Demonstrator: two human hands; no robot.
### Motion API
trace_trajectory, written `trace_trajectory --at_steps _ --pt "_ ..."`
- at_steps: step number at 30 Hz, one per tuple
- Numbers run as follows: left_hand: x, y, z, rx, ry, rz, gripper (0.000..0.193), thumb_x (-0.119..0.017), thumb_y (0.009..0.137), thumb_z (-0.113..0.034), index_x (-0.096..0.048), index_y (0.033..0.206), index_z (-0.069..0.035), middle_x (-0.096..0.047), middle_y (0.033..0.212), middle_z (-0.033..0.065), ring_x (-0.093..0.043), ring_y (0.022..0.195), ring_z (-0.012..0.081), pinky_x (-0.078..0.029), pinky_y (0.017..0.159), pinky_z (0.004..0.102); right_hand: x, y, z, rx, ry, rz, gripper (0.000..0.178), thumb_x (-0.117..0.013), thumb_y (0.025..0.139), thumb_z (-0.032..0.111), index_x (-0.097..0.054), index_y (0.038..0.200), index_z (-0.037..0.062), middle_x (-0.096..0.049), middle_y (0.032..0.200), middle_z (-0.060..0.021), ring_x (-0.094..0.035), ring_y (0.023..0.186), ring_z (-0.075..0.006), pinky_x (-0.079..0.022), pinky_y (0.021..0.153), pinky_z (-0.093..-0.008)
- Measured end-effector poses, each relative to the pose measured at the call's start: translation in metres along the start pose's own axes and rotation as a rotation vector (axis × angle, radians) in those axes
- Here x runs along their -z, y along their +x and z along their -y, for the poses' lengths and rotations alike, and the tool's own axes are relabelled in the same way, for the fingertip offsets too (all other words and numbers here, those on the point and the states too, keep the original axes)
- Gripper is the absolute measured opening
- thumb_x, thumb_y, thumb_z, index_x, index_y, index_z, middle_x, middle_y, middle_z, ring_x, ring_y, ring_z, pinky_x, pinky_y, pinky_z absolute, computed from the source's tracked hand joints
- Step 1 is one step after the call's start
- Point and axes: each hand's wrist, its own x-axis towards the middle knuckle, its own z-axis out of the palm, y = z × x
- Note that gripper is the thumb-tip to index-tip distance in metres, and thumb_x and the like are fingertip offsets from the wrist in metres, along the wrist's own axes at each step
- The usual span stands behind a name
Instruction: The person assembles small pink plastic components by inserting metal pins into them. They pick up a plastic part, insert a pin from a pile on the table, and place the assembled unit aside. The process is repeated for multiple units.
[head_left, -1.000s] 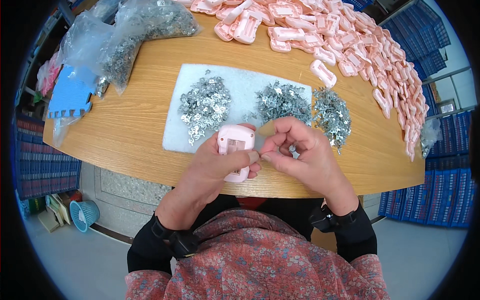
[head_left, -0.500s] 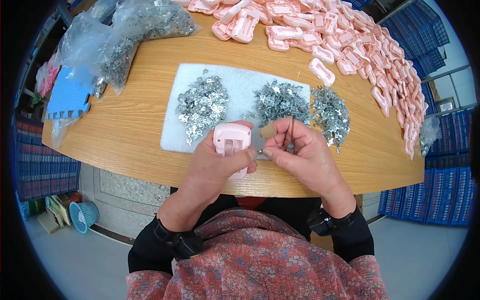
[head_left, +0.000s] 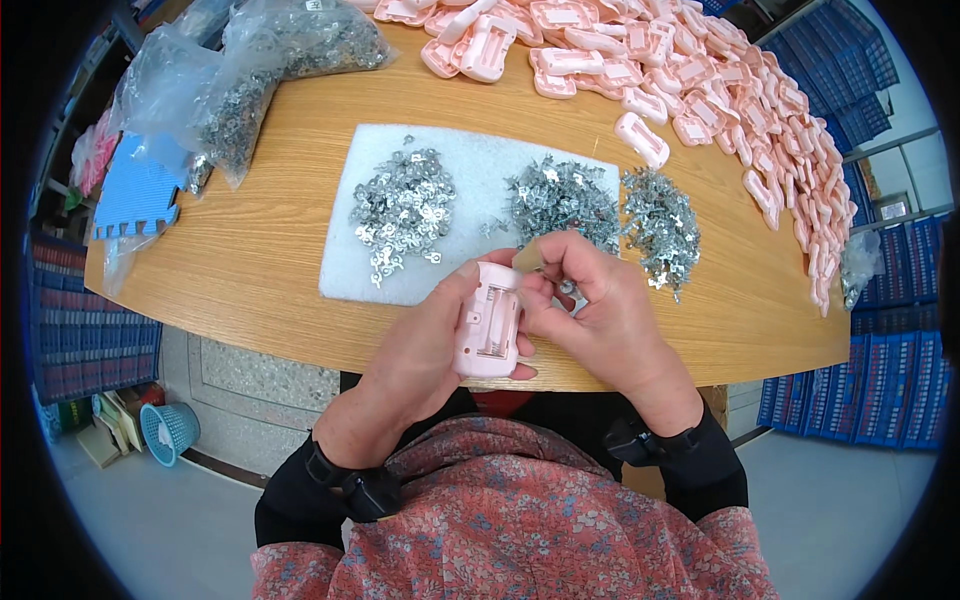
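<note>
While the left hand (head_left: 425, 325) wraps its fingers closely around the pale pink housing (head_left: 490, 322) above the near edge of the bench (head_left: 255, 270), the housing's long axis points almost straight away from the body. Just right of it, the right hand (head_left: 600, 302) curls around a metallic object (head_left: 568, 288), thumb and index tips meeting by the housing's upper right edge; whether these tips pinch anything cannot be told.

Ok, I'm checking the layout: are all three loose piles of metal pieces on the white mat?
No, the rightmost metal pile lies on the wooden table, right of the white mat.
</note>
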Motion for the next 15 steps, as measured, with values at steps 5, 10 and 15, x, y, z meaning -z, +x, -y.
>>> trace_trajectory --at_steps 5,10,15 --pt "-0.006 0.001 0.002 0.016 0.026 -0.014 0.052 -0.026 0.107 -0.041 -0.036 0.144 -0.006 -0.063 0.107 0.0109 -0.067 0.086 0.0222 -0.062 0.076 0.0456 -0.01 -0.004 -0.007 0.175 -0.263 -0.078 0.027 -0.069 0.079 0.003 -0.059 0.104 0.004 -0.064 0.084 -0.0117 -0.065 0.077 -0.028 -0.053 0.066 -0.0345" --pt "-0.004 0.004 0.004 0.002 0.018 0.013 0.055 -0.03 0.106 -0.044 -0.033 0.147 -0.007 -0.063 0.103 0.0114 -0.067 0.085 0.0203 -0.061 0.074 0.0425 -0.01 -0.012 -0.007 0.232 -0.369 -0.083 0.029 -0.07 0.078 0.003 -0.06 0.105 0.0047 -0.064 0.086 -0.0125 -0.065 0.081 -0.0312 -0.054 0.068 -0.0359" --pt "0.001 0.003 0.004 0.0 0.038 0.019 0.056 -0.032 0.106 -0.046 -0.033 0.147 -0.006 -0.064 0.096 0.0119 -0.067 0.082 0.0202 -0.061 0.074 0.0414 -0.004 -0.017 -0.015 0.0 -0.125 -0.167 0.019 -0.072 0.085 0.006 -0.063 0.102 0.0017 -0.065 0.083 -0.0069 -0.064 0.074 -0.0155 -0.05 0.063 -0.0292"
